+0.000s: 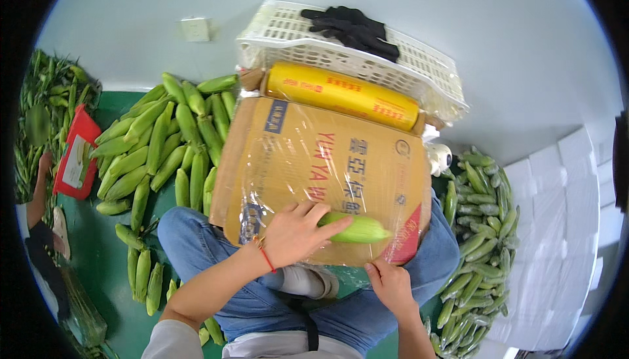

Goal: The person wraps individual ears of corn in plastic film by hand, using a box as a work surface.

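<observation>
A green ear of corn in its husk (360, 230) lies on clear plastic film spread over a cardboard box (295, 156) on my lap. My left hand (296, 231) grips the ear's left end, fingers over the top. At the box's near right edge, my right hand (392, 285) pinches the border of the clear film (344, 274). Along the box's far side rests a yellow roll of cling film (341, 94), from which the film comes toward me.
A white plastic crate (426, 54) with black gloves (354, 30) stands behind the roll. Unwrapped corn (157, 136) is heaped left; long green vegetables in film (478, 247) are piled right, beside white boxes (550, 228). At far left are a red basket (77, 156) and another person's arm (40, 182).
</observation>
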Demonstrator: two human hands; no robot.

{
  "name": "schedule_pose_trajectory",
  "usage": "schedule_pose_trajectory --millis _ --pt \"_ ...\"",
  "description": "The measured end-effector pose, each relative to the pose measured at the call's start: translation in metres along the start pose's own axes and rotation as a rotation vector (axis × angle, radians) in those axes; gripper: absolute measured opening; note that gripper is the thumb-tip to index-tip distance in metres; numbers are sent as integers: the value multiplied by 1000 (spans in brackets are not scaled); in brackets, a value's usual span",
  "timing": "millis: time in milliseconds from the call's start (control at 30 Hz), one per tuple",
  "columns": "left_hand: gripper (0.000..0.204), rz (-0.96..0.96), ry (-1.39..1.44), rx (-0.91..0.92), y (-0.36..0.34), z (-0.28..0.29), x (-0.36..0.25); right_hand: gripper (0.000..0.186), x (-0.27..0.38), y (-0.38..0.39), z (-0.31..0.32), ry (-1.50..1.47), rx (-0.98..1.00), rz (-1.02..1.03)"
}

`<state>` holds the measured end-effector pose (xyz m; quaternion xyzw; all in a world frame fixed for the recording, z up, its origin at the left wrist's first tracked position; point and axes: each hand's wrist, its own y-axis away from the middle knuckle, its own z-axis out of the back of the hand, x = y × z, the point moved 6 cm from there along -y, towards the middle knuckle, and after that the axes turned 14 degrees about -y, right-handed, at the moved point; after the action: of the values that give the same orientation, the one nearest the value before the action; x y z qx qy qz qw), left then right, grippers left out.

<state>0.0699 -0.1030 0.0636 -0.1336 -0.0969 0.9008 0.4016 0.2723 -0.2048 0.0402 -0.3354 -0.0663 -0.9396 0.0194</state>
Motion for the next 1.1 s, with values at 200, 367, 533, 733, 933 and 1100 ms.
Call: schedule_pose_trajectory --millis 200,367,533,733,933,1100 --pt "62 24 119 287 -22 -14 3 23 8 -37 50 -1573 -210 -90" --pt "47 422 228 -252 8 13 11 51 31 -84 0 161 -177 430" --pt "16 692 190 -36 90 -10 43 66 40 -104 3 210 -76 475" --pt "19 174 199 -46 -71 1 96 65 44 -127 13 203 -20 641" --pt "25 180 90 408 -54 -51 27 63 41 -110 5 246 159 524" --pt "52 170 -47 189 14 -6 -34 63 46 -68 -13 96 310 461"
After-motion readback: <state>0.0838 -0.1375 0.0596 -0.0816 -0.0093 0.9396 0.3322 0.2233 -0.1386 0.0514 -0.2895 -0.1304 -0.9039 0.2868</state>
